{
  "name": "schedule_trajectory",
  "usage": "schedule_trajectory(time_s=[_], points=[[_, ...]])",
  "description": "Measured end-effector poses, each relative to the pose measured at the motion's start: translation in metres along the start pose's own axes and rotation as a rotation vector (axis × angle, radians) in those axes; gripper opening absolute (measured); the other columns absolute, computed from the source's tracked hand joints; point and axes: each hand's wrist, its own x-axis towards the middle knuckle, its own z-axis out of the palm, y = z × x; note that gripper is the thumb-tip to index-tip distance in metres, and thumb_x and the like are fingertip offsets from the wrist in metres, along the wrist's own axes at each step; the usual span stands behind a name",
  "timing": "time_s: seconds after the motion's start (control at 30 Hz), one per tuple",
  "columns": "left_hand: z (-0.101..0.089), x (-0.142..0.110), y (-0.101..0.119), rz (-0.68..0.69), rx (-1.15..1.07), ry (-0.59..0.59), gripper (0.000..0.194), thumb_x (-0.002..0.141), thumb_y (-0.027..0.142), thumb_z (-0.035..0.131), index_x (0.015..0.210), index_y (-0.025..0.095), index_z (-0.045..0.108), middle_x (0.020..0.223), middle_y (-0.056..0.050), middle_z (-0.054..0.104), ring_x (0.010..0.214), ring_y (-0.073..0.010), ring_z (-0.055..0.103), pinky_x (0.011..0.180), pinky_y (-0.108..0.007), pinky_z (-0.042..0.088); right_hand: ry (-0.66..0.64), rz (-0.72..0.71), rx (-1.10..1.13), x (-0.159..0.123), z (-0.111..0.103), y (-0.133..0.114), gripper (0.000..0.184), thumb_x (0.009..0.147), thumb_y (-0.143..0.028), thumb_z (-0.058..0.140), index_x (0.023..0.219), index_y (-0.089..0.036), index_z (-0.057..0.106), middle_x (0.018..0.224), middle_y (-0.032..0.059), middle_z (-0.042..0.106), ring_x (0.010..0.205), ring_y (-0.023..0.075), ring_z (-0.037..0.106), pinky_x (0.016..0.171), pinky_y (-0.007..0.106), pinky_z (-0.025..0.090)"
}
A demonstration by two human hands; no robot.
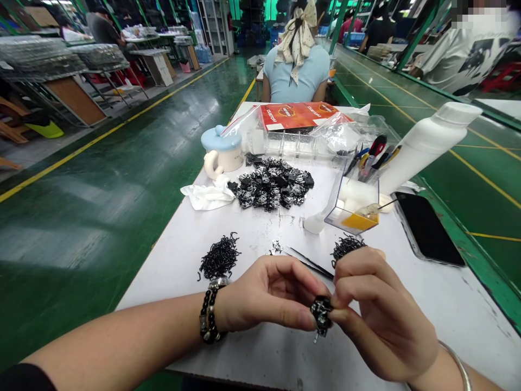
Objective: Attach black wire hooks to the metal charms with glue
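Between the thumb and fingers of my left hand [277, 296] is a small black part with metal contacts [321, 315], held above the near side of the table. My right hand [382, 309] pinches at the part's right edge, thumb and forefinger pressed together; whether a smaller piece sits in that pinch is hidden. Black tweezers [311, 263] lie just behind the hands, beside some tiny silvery metal pieces [277, 247]. Small bent black pieces form a pile [220, 258] at the left, and a second pile [345, 247] lies partly behind my right hand.
A heap of black-and-metal parts [274, 184] lies mid-table, near a lidded mug [223, 149] and crumpled tissue [207, 194]. At the right are a clear tool holder [354, 203], a leaning white bottle [431, 144] and a phone [429, 228]. A person [297, 65] sits beyond the table.
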Motion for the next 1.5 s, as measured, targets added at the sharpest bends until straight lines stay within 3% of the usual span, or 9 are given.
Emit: schedule_trajectory(time_s=[0.33, 0.47, 0.6, 0.7, 0.93, 1.23, 1.5], points=[[0.003, 0.001, 0.004, 0.004, -0.037, -0.041, 0.025, 0.064, 0.009, 0.078, 0.086, 0.016, 0.068, 0.091, -0.003, 0.066, 0.086, -0.0131, 0.062, 0.079, -0.028, 0.049, -0.070, 0.198, 0.287, -0.003, 0.001, 0.007, 0.010, 0.082, -0.021, 0.062, 0.082, -0.021, 0.052, 0.081, 0.0029, 0.046, 0.076, 0.0148, 0.049, 0.064, 0.028, 0.046], [0.004, 0.001, 0.005, -0.006, 0.001, -0.033, 0.025, 0.061, 0.007, 0.079, 0.080, 0.014, 0.065, 0.086, -0.004, 0.067, 0.086, -0.0149, 0.063, 0.084, -0.031, 0.048, -0.220, 0.271, 0.424, -0.001, -0.005, 0.011, 0.012, 0.083, -0.025, 0.062, 0.093, -0.022, 0.057, 0.090, 0.0053, 0.046, 0.082, 0.0155, 0.052, 0.069, 0.028, 0.051], [0.005, 0.002, 0.008, -0.033, 0.060, -0.061, 0.021, 0.061, 0.006, 0.077, 0.074, 0.013, 0.063, 0.082, -0.005, 0.068, 0.085, -0.0175, 0.064, 0.085, -0.034, 0.048, -0.400, 0.252, 0.374, 0.002, -0.013, 0.011, 0.018, 0.084, -0.028, 0.060, 0.102, -0.026, 0.061, 0.101, 0.0076, 0.047, 0.098, 0.0194, 0.049, 0.083, 0.034, 0.051], [0.005, 0.002, 0.009, -0.056, 0.080, -0.086, 0.021, 0.060, 0.002, 0.075, 0.076, 0.012, 0.064, 0.082, -0.006, 0.069, 0.084, -0.0173, 0.064, 0.084, -0.034, 0.048, -0.455, 0.254, 0.371, 0.003, -0.016, 0.010, 0.016, 0.086, -0.029, 0.058, 0.101, -0.027, 0.062, 0.101, 0.0074, 0.045, 0.101, 0.0190, 0.047, 0.087, 0.034, 0.049], [0.006, 0.001, 0.009, -0.133, 0.073, -0.055, 0.024, 0.057, -0.003, 0.072, 0.074, 0.012, 0.064, 0.081, -0.005, 0.069, 0.080, -0.0150, 0.064, 0.081, -0.030, 0.048, -0.472, 0.254, 0.418, 0.002, -0.015, 0.010, 0.012, 0.087, -0.030, 0.056, 0.096, -0.024, 0.062, 0.100, 0.0069, 0.042, 0.099, 0.0179, 0.047, 0.082, 0.031, 0.050], [0.005, 0.002, 0.009, -0.129, 0.091, -0.043, 0.022, 0.057, 0.000, 0.074, 0.072, 0.012, 0.063, 0.078, -0.004, 0.067, 0.080, -0.0158, 0.062, 0.082, -0.033, 0.047, -0.506, 0.282, 0.443, 0.003, -0.014, 0.008, 0.011, 0.090, -0.028, 0.051, 0.098, -0.023, 0.058, 0.096, 0.0049, 0.040, 0.089, 0.0149, 0.045, 0.081, 0.028, 0.048], [0.005, 0.002, 0.011, -0.151, 0.034, -0.021, 0.023, 0.057, 0.000, 0.074, 0.075, 0.011, 0.065, 0.077, -0.005, 0.068, 0.076, -0.0137, 0.063, 0.078, -0.029, 0.049, -0.471, 0.410, 0.607, 0.000, -0.012, 0.007, 0.010, 0.088, -0.024, 0.054, 0.097, -0.026, 0.054, 0.096, 0.0024, 0.036, 0.092, 0.0131, 0.041, 0.085, 0.023, 0.043]])
